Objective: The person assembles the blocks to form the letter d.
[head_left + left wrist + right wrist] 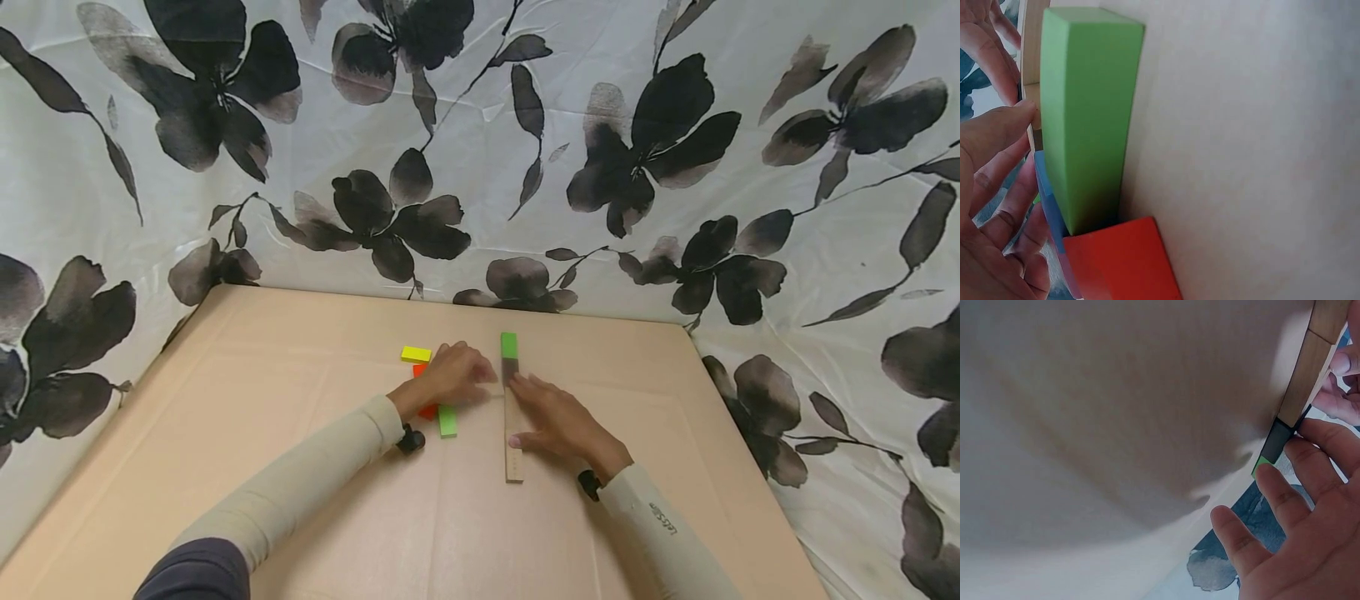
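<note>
A straight row of small blocks lies on the table, with a green block (509, 344) at its far end, a dark block (510, 369) beside that, then plain wooden blocks (513, 468). My right hand (562, 421) is along the row's right side, fingers extended and spread, fingertips right at the blocks. From the left, my left hand (456, 375) reaches toward the row, blurred in the head view. Its thumb (1007, 128) overlaps the wooden blocks in the left wrist view, the fingers loosely bent. Under the left hand lie a red block (428, 412) and another green block (447, 422).
A yellow block (416, 354) lies beyond the left wrist. Part of a blue block (1054, 209) shows behind the near green one. The pale brown table (337, 525) ends at a back edge against a white floral cloth (480, 150).
</note>
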A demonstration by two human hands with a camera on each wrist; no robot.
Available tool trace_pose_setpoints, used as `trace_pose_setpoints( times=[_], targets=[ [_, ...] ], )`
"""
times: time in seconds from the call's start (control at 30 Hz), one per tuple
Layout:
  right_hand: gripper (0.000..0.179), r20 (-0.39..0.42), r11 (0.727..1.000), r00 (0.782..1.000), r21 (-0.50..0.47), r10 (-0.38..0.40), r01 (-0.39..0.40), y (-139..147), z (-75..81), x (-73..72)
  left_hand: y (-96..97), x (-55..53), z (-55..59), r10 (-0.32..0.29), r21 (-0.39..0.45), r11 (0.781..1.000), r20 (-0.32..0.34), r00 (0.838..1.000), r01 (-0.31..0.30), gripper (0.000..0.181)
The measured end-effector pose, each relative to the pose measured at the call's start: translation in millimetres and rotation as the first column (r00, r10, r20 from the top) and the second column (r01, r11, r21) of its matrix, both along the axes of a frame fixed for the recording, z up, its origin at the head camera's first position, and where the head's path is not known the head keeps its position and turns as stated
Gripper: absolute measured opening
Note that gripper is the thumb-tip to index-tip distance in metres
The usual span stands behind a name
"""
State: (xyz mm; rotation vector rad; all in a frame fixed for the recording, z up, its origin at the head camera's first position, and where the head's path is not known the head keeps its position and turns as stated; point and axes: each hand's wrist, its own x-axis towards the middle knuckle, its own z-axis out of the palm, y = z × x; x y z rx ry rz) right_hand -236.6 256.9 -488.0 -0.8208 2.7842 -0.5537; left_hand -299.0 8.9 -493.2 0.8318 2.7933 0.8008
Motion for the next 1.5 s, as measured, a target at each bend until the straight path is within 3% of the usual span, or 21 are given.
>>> trace_pose_setpoints(
  times=[0.8,1.0,1.27,1.5],
  targets=[
    [0.094,-0.002,1.000,1.000,-0.017,0.008,-0.009,1,-2.4,0.3,-0.3,-3.1,-2.2,-0.004,0.011,1.000,0.016,1.000,0.004,0.023],
    [0.094,-0.004,1.000,1.000,-0.021,0.006,-0.006,-1,-1.2,0.6,-2.1,-2.0,1.9,-0.011,0.010,1.000,0.014,1.000,0.011,0.024],
    [0.094,-0.014,0.999,1.000,-0.031,0.019,-0.020,-1,-0.8,0.8,-24.5,1.7,15.4,0.013,0.010,1.000,-0.054,0.998,-0.013,0.028],
    [0.095,-0.017,0.999,0.999,-0.023,0.033,-0.033,2,-1.7,-0.5,-45.6,7.6,9.7,0.037,-0.013,0.999,-0.095,0.995,-0.039,0.034]
  ],
)
